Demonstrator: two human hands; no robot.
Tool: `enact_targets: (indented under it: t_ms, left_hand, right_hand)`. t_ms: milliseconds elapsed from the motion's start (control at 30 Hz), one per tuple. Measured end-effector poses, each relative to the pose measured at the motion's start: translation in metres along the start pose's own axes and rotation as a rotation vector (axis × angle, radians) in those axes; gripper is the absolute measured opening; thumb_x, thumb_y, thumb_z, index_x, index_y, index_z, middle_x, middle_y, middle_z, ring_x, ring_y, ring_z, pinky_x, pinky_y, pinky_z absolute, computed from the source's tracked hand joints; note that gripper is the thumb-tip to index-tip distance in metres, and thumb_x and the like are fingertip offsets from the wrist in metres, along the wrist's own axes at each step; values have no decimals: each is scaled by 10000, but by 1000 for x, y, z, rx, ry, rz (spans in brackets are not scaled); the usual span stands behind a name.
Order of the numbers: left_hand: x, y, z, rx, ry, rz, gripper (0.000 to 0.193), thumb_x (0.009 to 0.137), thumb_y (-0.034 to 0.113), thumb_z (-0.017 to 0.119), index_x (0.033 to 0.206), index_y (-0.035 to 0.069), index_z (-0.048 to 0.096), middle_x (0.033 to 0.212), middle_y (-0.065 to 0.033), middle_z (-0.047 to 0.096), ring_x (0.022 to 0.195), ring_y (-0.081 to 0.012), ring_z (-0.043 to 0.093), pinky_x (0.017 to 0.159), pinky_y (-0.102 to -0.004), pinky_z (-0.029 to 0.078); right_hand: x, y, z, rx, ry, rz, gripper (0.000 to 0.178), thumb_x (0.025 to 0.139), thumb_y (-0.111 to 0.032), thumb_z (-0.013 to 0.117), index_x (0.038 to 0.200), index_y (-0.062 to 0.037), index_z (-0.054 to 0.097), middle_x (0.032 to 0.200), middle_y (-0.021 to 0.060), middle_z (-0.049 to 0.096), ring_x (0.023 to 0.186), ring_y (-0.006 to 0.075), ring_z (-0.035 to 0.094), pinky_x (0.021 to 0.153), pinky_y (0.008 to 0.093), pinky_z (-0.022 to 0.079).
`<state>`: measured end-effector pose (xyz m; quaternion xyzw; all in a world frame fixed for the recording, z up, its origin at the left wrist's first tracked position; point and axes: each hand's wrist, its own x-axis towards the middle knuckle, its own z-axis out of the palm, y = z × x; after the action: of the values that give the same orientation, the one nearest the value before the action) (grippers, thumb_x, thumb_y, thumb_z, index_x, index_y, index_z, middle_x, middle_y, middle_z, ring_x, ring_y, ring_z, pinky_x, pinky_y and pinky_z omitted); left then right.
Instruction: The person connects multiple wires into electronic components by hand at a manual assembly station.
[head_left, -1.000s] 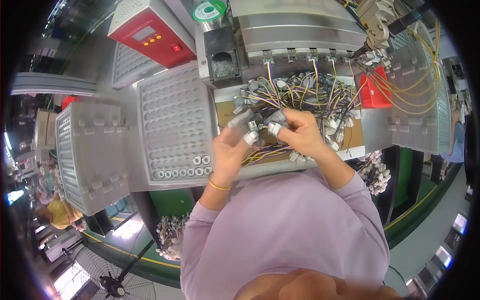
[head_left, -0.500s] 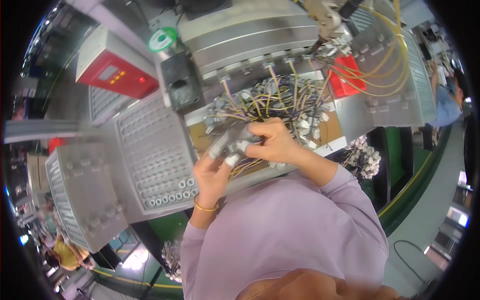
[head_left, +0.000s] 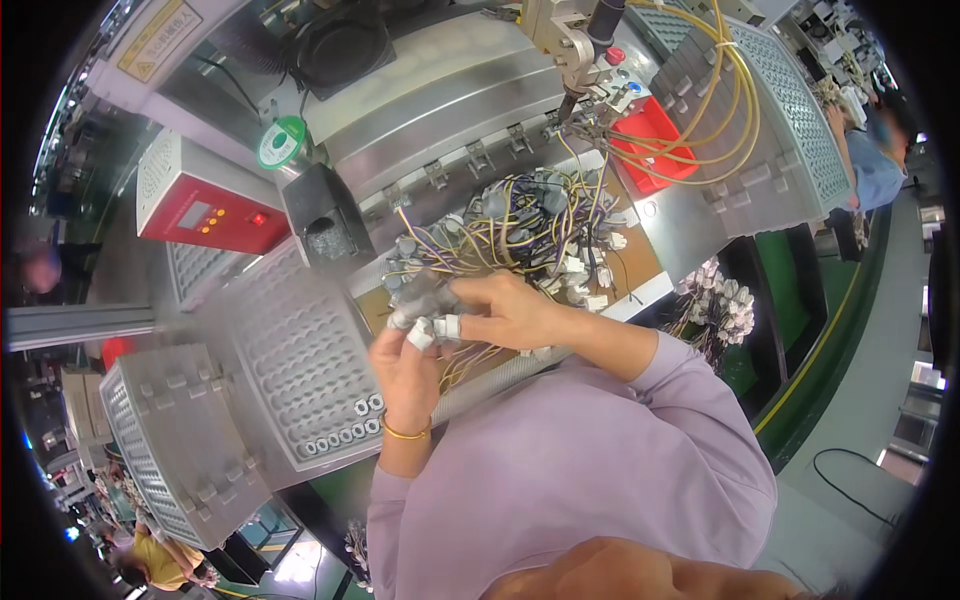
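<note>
My left hand (head_left: 405, 370), a yellow bangle at its wrist, is raised at the near edge of the wire pile, its fingers bent together. My right hand (head_left: 505, 312) meets it from the right with thumb and forefinger closed. White coverings wrap some of the fingertips. Between the hands the fingers are smeared by motion, and whatever they pinch is hidden among them. Just beyond lies a tangled pile of wires (head_left: 510, 225), yellow, purple and black, with grey and white connectors. It rests on a brown board (head_left: 640, 262) with white edges.
To the left is a grey dimpled tray (head_left: 285, 340) with several white rings (head_left: 340, 435). Behind it stand a red-fronted control box (head_left: 215, 215), a green solder spool (head_left: 283, 143) and a black holder (head_left: 325, 210). A metal clip (head_left: 480, 155), a red bin (head_left: 650, 150) and yellow tubes (head_left: 745, 110) lie beyond.
The whole view has shifted, bringing the bench's back into sight. Wires that reached up to middle clips no longer show there. My hands stay together, fingers shifted slightly.
</note>
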<state>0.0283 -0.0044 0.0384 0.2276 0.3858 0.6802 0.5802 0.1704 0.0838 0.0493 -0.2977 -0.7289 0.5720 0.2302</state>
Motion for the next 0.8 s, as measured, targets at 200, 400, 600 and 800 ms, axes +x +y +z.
enact_targets:
  t_ms: [200, 400, 600, 800]
  left_hand:
    - [2, -33, 7, 272, -93, 40, 573, 725, 69, 632, 1232, -3, 376, 981, -64, 554, 823, -122, 535, 627, -249, 467]
    - [-5, -72, -30, 1151, -299, 206, 199, 669, 8, 621, 864, 31, 655, 661, -104, 562, 607, -218, 499, 561, -290, 400]
    - [-3, -59, -19, 1034, -257, 272, 198, 688, 7, 616, 883, 18, 644, 709, -101, 599, 613, -199, 517, 576, -272, 416]
    - [-2, -50, -16, 1082, -271, 265, 215, 692, -1, 616, 905, 8, 636, 728, -95, 611, 618, -186, 520, 587, -263, 423]
  right_hand:
    - [-1, 14, -10, 223, 95, 156, 191, 695, -104, 623, 861, -14, 594, 638, 6, 561, 556, 59, 478, 494, 225, 385]
    - [8, -6, -53, 264, 594, -64, 174, 714, 25, 519, 876, 36, 579, 720, 26, 593, 580, 31, 520, 491, 159, 400]
    - [34, 29, -43, 410, 735, 133, 40, 742, -12, 523, 764, 6, 551, 604, -7, 537, 448, 21, 436, 370, 166, 306]
    - [47, 35, -38, 481, 822, 108, 157, 750, -29, 541, 628, -35, 442, 503, 19, 473, 346, 75, 417, 298, 210, 291]
